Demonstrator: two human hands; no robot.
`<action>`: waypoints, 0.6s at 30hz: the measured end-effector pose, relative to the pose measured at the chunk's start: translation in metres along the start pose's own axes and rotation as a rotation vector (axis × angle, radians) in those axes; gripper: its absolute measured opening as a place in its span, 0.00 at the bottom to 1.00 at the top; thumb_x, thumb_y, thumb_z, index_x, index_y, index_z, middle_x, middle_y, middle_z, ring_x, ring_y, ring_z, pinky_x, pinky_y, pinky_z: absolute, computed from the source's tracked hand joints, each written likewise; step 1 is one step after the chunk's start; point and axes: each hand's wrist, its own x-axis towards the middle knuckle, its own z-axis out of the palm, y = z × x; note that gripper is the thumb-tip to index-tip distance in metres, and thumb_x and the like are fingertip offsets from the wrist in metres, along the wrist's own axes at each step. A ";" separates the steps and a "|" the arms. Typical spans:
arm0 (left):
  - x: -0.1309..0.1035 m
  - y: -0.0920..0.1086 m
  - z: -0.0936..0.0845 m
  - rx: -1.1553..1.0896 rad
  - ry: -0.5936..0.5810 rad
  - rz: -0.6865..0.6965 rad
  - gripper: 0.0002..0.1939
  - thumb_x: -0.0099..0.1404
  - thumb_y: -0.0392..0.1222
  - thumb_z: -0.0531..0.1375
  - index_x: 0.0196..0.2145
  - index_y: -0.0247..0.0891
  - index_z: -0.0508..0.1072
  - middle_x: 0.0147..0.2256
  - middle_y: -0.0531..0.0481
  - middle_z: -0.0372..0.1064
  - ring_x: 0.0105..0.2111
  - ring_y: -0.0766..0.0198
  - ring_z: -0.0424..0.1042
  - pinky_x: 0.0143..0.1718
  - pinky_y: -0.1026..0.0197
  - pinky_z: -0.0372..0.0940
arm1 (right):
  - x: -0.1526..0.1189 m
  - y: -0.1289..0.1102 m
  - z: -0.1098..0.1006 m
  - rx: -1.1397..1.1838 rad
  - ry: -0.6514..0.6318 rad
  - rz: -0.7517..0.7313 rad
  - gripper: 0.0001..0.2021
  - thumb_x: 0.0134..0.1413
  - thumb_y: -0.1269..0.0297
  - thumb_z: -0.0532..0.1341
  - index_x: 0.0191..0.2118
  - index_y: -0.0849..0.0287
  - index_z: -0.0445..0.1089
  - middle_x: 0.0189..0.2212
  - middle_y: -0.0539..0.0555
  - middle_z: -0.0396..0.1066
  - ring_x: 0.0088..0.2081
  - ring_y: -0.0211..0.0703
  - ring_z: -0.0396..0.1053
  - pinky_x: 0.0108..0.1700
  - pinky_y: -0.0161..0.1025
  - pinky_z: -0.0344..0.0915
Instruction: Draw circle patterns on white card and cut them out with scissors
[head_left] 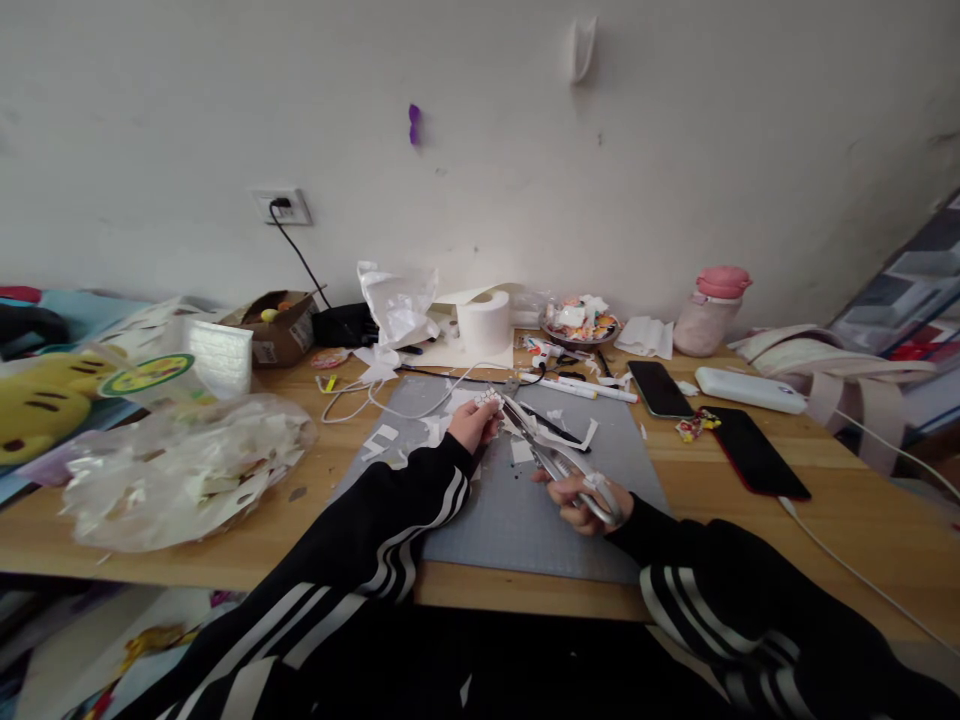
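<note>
My left hand (476, 422) pinches a small white paper piece (489, 397) with dark outlines on it, above the grey cutting mat (480, 530). Closed around the handles of silver hole punch pliers (559, 455), my right hand (581, 500) rests low over the mat's right side. The jaws of the pliers reach up to the paper piece; whether they bite on it I cannot tell. White paper scraps (381, 440) lie about the mat. A dark, slim tool (551, 427) lies behind the pliers, partly hidden by them.
At the left sits a plastic bag (187, 470) of scraps beside a yellow plush toy (45, 405). Along the wall stand a cardboard box (277, 335), a paper roll (484, 322), a filled bowl (579, 325) and a pink-lidded bottle (709, 315). Phones (757, 450) and cables lie at right.
</note>
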 end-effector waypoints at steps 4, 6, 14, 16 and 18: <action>-0.002 0.000 0.002 0.040 -0.012 -0.045 0.12 0.68 0.46 0.56 0.38 0.32 0.69 0.29 0.53 0.67 0.23 0.72 0.66 0.23 0.67 0.65 | 0.000 -0.001 0.001 0.001 0.010 0.002 0.19 0.31 0.62 0.67 0.35 0.57 0.66 0.14 0.36 0.51 0.11 0.22 0.39 0.16 0.27 0.29; -0.004 0.001 0.002 0.056 -0.021 -0.054 0.12 0.68 0.46 0.56 0.38 0.32 0.69 0.29 0.54 0.66 0.22 0.72 0.65 0.22 0.68 0.64 | -0.002 -0.001 0.003 0.000 0.018 0.001 0.20 0.29 0.61 0.67 0.34 0.57 0.66 0.14 0.37 0.52 0.11 0.23 0.39 0.16 0.27 0.29; -0.005 0.003 0.004 0.110 -0.075 -0.072 0.13 0.68 0.47 0.56 0.34 0.32 0.69 0.26 0.56 0.65 0.20 0.73 0.63 0.20 0.68 0.63 | -0.011 -0.006 0.014 0.009 0.060 -0.037 0.18 0.29 0.60 0.70 0.31 0.56 0.68 0.15 0.39 0.50 0.12 0.23 0.38 0.17 0.30 0.27; -0.005 0.003 0.004 0.121 -0.087 -0.078 0.13 0.68 0.47 0.56 0.34 0.32 0.70 0.26 0.55 0.65 0.20 0.73 0.64 0.21 0.68 0.63 | -0.010 -0.006 0.014 0.006 0.054 -0.032 0.18 0.29 0.60 0.69 0.31 0.55 0.68 0.15 0.39 0.50 0.12 0.23 0.37 0.17 0.30 0.27; -0.006 0.004 0.004 0.131 -0.099 -0.085 0.13 0.68 0.47 0.56 0.34 0.32 0.70 0.26 0.55 0.66 0.20 0.73 0.64 0.21 0.68 0.63 | -0.008 -0.006 0.011 0.002 0.041 -0.018 0.17 0.30 0.60 0.69 0.32 0.55 0.68 0.15 0.39 0.50 0.12 0.23 0.37 0.17 0.29 0.27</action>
